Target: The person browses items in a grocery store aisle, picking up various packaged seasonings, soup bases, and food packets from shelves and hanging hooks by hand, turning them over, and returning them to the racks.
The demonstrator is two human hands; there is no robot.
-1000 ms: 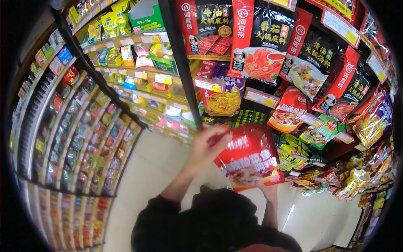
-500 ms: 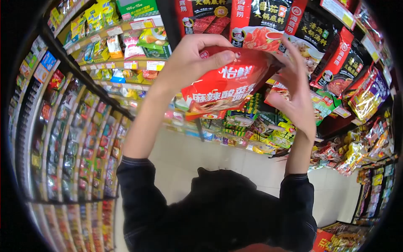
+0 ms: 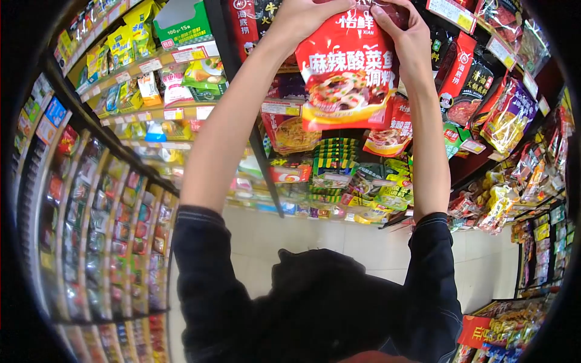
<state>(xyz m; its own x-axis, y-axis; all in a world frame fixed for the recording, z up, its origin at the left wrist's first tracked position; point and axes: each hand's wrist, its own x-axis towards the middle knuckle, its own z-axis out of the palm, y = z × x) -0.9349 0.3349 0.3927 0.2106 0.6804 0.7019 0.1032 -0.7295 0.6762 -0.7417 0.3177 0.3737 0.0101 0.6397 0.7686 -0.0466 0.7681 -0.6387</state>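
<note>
A red packet [image 3: 348,72] with white lettering and a picture of food hangs upright between my hands, its front facing me. My left hand [image 3: 308,18] pinches its top edge on the left. On the right, my right hand [image 3: 407,30] grips the top edge, thumb on the front. Behind the packet are hanging black and red pouches [image 3: 469,85]. A similar red packet [image 3: 390,130] hangs just below and to the right of the held one.
Shelves of small packets [image 3: 136,91] stand at the left, with a green box [image 3: 180,24] on top. A dark post [image 3: 266,169] runs down beside the rack. Purple and yellow bags [image 3: 509,121] hang at the right. Pale floor tiles [image 3: 260,239] lie below.
Both hands have risen with the packet, which now faces me upright. My right hand, apart from its front half a second ago, has closed on its top edge.
</note>
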